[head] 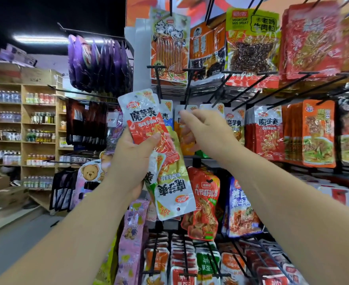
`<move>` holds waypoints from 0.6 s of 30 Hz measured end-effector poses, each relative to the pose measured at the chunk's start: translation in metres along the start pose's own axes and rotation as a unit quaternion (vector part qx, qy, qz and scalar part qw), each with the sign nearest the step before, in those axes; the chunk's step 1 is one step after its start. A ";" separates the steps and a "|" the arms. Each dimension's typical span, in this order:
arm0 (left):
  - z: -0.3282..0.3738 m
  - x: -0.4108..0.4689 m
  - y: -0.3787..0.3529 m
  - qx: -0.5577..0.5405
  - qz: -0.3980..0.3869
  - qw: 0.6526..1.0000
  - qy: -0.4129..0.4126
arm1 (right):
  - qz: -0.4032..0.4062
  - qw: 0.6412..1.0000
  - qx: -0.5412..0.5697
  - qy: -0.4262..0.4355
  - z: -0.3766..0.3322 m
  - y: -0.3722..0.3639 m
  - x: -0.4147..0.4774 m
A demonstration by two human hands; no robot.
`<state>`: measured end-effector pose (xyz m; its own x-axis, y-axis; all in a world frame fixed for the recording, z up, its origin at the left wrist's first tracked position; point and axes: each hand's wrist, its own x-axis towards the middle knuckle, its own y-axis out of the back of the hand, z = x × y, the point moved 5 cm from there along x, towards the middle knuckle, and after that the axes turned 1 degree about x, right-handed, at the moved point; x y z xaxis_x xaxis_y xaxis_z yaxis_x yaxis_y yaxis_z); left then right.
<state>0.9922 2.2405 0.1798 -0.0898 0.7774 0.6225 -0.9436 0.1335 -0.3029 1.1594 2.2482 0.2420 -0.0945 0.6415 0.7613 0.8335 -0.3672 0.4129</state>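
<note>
Indoors, shop peg rack (251, 90), bottle shelves (21, 124), left fingers (149, 140) clamped on packets (144, 120), right fingers (187, 116) pinching hung packet (177, 125)

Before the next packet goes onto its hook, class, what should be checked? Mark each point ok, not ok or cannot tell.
1. Left hand grips the spare packets: ok.
2. Right hand pinches the hanging packet by its top at the hook: ok.
3. Packet's hole over the hook tip: cannot tell, fingers hide it.
4. Spare packets all the same way up: not ok, the yellow packet is upside down.
</note>
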 end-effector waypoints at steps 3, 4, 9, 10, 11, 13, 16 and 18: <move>0.003 -0.014 -0.005 0.020 -0.014 1.000 -0.012 | -0.041 0.996 0.064 -0.041 -0.012 -0.009 -0.035; 0.003 -0.021 -0.008 0.040 -0.032 0.999 -0.010 | -0.029 0.996 0.070 -0.040 -0.014 -0.009 -0.043; -0.010 -0.055 -0.032 0.068 -0.127 0.988 0.060 | 0.043 0.977 0.201 -0.058 -0.007 -0.004 -0.065; -0.012 -0.058 -0.037 0.050 -0.127 0.988 0.077 | 0.049 0.973 0.216 -0.065 -0.003 -0.003 -0.068; -0.015 -0.059 -0.041 0.035 -0.123 0.988 0.090 | 0.061 0.971 0.222 -0.069 0.001 -0.002 -0.070; -0.021 -0.060 -0.051 0.012 -0.111 0.988 0.107 | 0.090 0.969 0.217 -0.080 0.010 0.002 -0.072; -0.028 -0.060 -0.066 -0.019 -0.097 0.989 0.109 | 0.129 0.970 0.189 -0.085 0.021 0.013 -0.071; -0.034 -0.063 -0.078 -0.048 -0.087 0.989 0.108 | 0.171 0.974 0.133 -0.071 0.024 0.027 -0.070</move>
<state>1.0823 2.2022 0.1393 0.1511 0.8490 0.5063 -0.9035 0.3264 -0.2777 1.2014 2.2100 0.1873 0.2748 0.6059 0.7466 0.9160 -0.4010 -0.0117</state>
